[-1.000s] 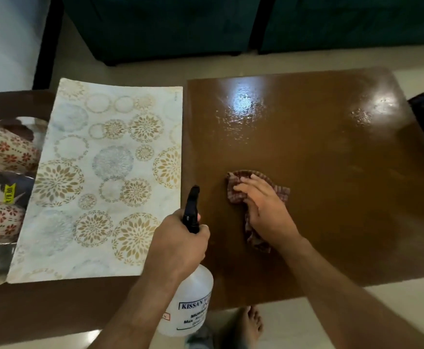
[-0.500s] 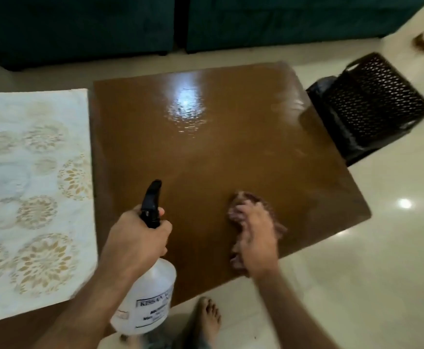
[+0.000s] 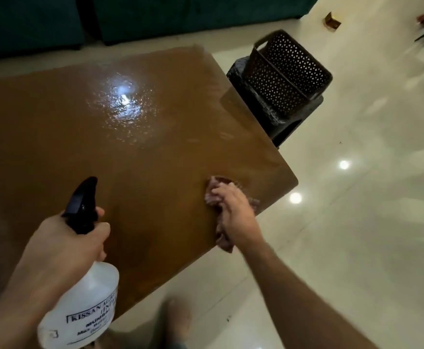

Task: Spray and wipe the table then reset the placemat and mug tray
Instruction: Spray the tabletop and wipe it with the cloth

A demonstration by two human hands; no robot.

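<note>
Wiping step under way on glossy brown wooden table (image 3: 135,157). Right hand (image 3: 233,212), fingers flat, pressing crumpled reddish cloth (image 3: 214,197) near right front corner. Left hand (image 3: 62,245) curled round translucent white spray bottle (image 3: 85,306). Next, probably: sweeping across beaded wet patch farther back.

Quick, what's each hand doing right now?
Left hand: grips the spray bottle.
Right hand: open, presses the cloth on the table.
</note>
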